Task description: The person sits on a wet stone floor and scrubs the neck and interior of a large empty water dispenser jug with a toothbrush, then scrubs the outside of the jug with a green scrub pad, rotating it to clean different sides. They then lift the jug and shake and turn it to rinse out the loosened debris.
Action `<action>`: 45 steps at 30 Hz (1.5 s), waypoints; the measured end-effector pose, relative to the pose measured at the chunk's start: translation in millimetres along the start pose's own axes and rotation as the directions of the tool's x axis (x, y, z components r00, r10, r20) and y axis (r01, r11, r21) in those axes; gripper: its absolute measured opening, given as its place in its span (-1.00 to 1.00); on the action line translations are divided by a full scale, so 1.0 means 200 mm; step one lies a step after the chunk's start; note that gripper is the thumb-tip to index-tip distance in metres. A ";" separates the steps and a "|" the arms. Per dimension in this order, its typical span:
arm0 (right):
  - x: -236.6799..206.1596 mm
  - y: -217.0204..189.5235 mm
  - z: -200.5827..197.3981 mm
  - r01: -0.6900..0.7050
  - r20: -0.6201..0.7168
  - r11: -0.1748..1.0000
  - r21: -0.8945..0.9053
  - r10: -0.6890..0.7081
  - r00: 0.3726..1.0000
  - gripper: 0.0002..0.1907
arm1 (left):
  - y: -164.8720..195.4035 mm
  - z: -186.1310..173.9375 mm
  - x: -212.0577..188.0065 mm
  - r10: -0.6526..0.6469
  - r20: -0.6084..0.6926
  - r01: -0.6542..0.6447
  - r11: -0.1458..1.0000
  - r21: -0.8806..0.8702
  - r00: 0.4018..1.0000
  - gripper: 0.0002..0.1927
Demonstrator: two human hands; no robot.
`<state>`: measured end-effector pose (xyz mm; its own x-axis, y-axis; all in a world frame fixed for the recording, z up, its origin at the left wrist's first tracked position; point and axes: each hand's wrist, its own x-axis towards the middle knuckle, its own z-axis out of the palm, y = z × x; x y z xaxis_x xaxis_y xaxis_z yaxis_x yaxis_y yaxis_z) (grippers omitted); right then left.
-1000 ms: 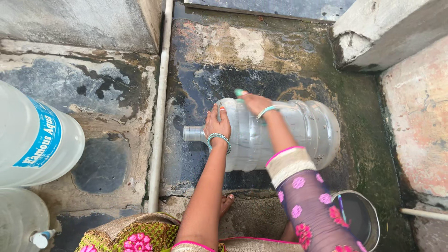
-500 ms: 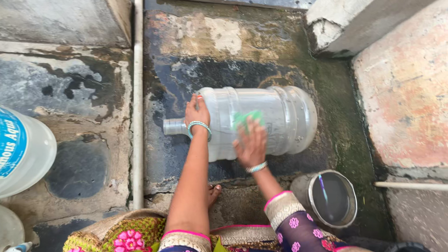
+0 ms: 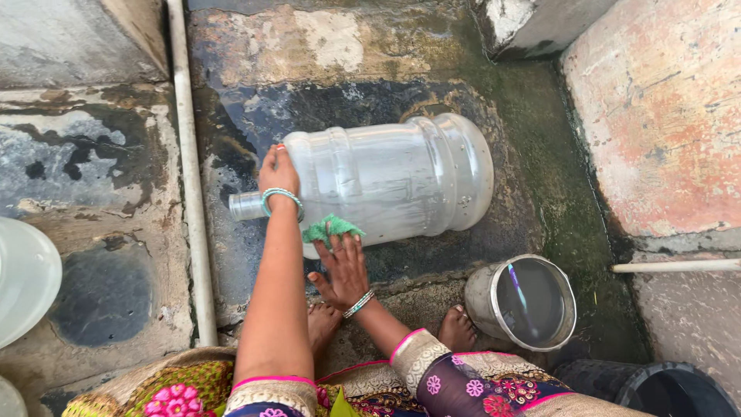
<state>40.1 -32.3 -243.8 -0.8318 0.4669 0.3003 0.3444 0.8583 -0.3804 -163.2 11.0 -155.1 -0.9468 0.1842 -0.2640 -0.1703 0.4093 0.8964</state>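
A large clear plastic water jug (image 3: 394,177) lies on its side on the wet concrete floor, neck pointing left. My left hand (image 3: 278,171) presses on the jug's shoulder just beside the neck, a green bangle on the wrist. My right hand (image 3: 341,266) holds a green scrub pad (image 3: 330,229) flat against the jug's near lower side, fingers spread over it. My bare feet show below the jug.
A steel bucket (image 3: 532,303) with water stands at the lower right, a black tub (image 3: 668,390) beyond it. A white pipe (image 3: 189,170) runs down the floor on the left. Another clear jug (image 3: 27,278) lies at the left edge. Walls rise at the upper right.
My right hand has moved with the green pad from the jug's top down its side to the near lower edge. My left hand has stayed by the neck.
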 end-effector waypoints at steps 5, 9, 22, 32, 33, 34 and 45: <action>-0.01 0.35 -0.22 -0.192 -0.371 0.970 -0.147 0.126 0.920 -0.22 | 0.03 -0.01 0.02 -0.051 0.052 0.054 0.996 -0.066 0.997 -0.43; -0.02 0.82 -0.50 -0.548 -0.531 0.799 -0.249 0.361 0.767 -0.25 | 0.04 -0.02 0.08 0.066 0.130 -0.036 0.974 -0.225 0.989 -0.40; 0.24 0.93 -0.75 -0.801 -0.162 0.478 0.361 0.878 0.451 -0.07 | -0.15 -0.10 -0.24 0.176 0.029 -0.173 0.980 -0.098 0.984 -0.13; 0.40 0.82 -0.69 -0.657 -0.407 0.742 -0.134 0.563 0.719 -0.19 | -0.01 -0.07 -0.17 0.008 0.073 -0.039 0.905 0.424 0.997 0.02; 0.40 0.74 -0.63 -0.580 -0.379 0.805 -0.125 0.501 0.778 -0.24 | -0.03 -0.06 -0.16 0.025 0.047 -0.042 0.908 0.417 0.999 -0.02; 0.40 0.64 -0.56 -0.497 -0.352 0.860 -0.113 0.434 0.829 -0.30 | -0.03 -0.05 -0.14 0.026 0.040 -0.040 0.911 0.411 0.999 -0.03; 0.33 0.32 -0.37 0.010 -0.140 0.988 -0.151 -0.031 0.990 -0.36 | -0.07 0.02 -0.06 0.003 -0.015 0.001 0.971 0.239 1.000 -0.23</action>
<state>38.7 69.7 -184.2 -0.7728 0.4650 0.4320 0.3982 0.8852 -0.2405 -147.5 6.9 -165.8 -0.9511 0.1723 -0.2563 -0.1008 0.6113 0.7849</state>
